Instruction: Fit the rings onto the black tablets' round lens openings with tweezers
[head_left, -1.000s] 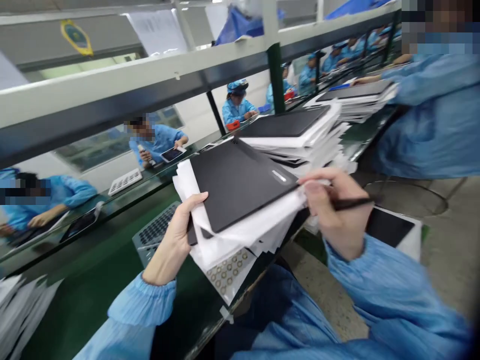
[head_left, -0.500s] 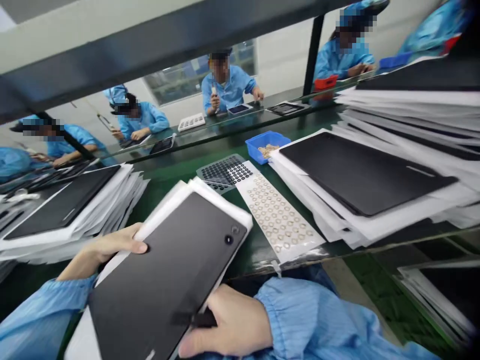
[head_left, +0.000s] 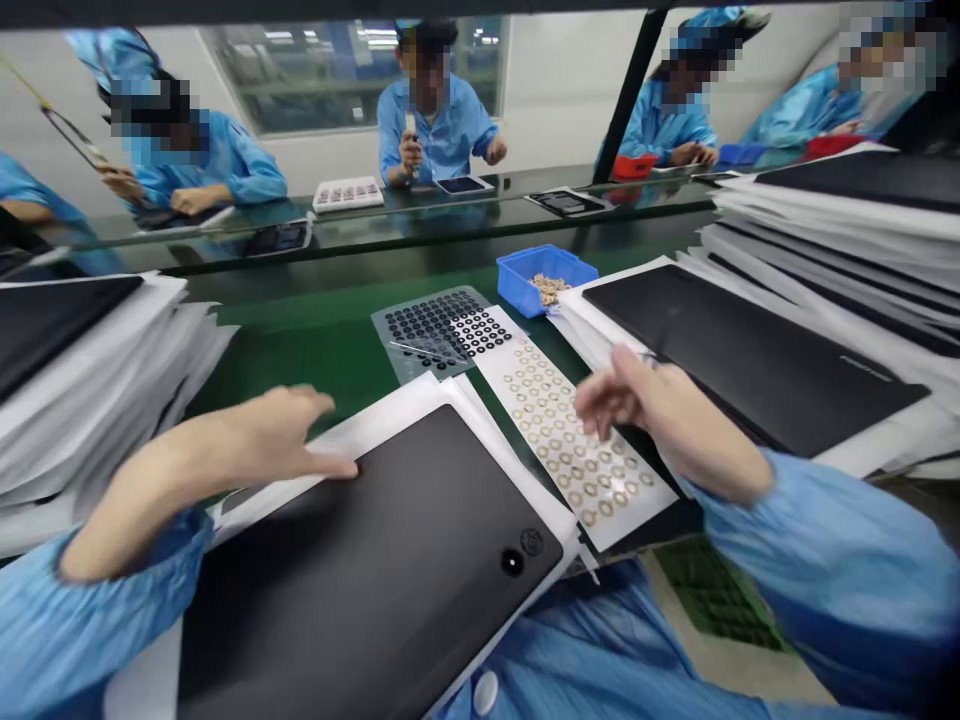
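We wear a light-blue smock (head_left: 600, 650) with full sleeves gathered into ruffled elastic cuffs (head_left: 739, 500) at the wrists, and a round white button (head_left: 485, 692) on its front; our left hand (head_left: 247, 440) and right hand (head_left: 660, 420) are bare.

We count: left hand (head_left: 255, 432), 1 | right hand (head_left: 645, 410), 1 | loose black tablet (head_left: 375, 570), 1 | stacks of black tablets in white sheets (head_left: 757, 360), 2 | blue bin (head_left: 545, 285), 1 | red bins (head_left: 634, 166), 2 | sheets of ring stickers (head_left: 562, 430), 2 | white tray (head_left: 348, 194), 1 | co-workers opposite (head_left: 433, 115), 4
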